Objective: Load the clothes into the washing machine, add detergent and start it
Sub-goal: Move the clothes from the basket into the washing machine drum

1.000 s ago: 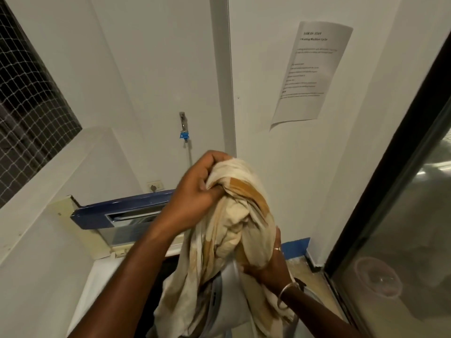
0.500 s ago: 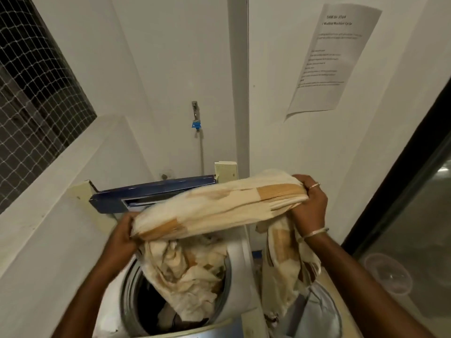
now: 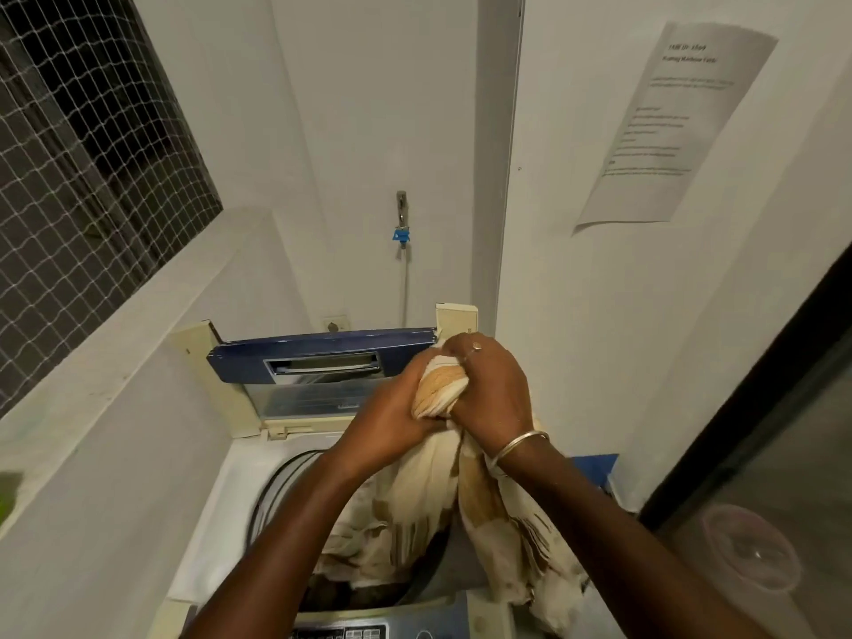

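A cream and tan cloth (image 3: 438, 392) is bunched between both hands above the top-loading washing machine (image 3: 221, 509). My left hand (image 3: 392, 408) and my right hand (image 3: 493, 389) grip it side by side. Part of the cloth hangs into the drum (image 3: 276, 491); another part trails over the machine's right side. The blue lid (image 3: 318, 355) stands raised at the back. The control panel (image 3: 350, 631) shows at the bottom edge.
A white ledge (image 3: 115, 343) and wall close in on the left under a netted window (image 3: 83, 177). A tap with a blue fitting (image 3: 401, 223) and a paper notice (image 3: 673, 122) are on the back wall. A dark glass door (image 3: 760, 454) stands right.
My hands, held wide apart with the cloth stretched between them half a second ago, have come together over the drum's right side, bunching the cloth. More cloth hangs into the drum.
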The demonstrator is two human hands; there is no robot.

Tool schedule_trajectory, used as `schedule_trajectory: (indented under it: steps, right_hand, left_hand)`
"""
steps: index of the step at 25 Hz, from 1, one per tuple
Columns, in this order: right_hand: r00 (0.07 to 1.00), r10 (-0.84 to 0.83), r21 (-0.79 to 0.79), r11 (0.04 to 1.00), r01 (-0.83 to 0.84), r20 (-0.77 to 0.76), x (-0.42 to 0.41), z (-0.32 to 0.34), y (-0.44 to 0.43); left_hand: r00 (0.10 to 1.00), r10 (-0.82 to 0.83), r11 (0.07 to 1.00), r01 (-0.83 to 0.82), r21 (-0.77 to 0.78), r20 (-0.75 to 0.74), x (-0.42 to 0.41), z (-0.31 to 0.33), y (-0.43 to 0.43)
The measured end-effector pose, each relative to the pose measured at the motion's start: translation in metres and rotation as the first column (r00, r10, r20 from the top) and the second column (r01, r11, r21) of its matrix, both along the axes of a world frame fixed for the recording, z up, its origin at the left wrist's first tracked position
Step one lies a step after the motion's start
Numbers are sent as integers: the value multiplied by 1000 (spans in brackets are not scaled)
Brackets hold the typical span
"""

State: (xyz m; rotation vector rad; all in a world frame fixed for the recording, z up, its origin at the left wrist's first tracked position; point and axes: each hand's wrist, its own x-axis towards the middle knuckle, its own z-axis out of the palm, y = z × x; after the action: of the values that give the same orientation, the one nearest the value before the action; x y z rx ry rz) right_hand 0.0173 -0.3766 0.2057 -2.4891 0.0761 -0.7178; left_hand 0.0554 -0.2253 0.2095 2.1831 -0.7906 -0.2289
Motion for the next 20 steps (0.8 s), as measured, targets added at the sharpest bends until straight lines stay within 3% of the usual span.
schedule_trajectory:
  steps: [5,8,12,15,18,20]
  right_hand:
    - [982,170,405,894,-191,89,-23,-27,-38]
    - [989,135,582,800,-149,67,-42,-63,-58]
    - [939,113,517,852,77,-326,-69,-137,-61]
    - [883,129,488,864,124,-452,-58,-168,-59]
    - [938,-51,417,887,200,-342,-34,-152,-63]
    - [977,-147,521,828,206,-154,-26,-119,-70]
  left_hand:
    - [984,-55,997,63,-42,169,2,4,-12]
    - [986,-23,990,45,-133,164,-2,15,-19]
    - [994,97,920,-70,-386,49,-3,53,-2]
    - [986,168,804,-137,-578,0,-5,83,22]
    - [938,310,623,-324,-712,-155,5,71,62]
    - [874,357,516,-479,-710,-329,11,35,95]
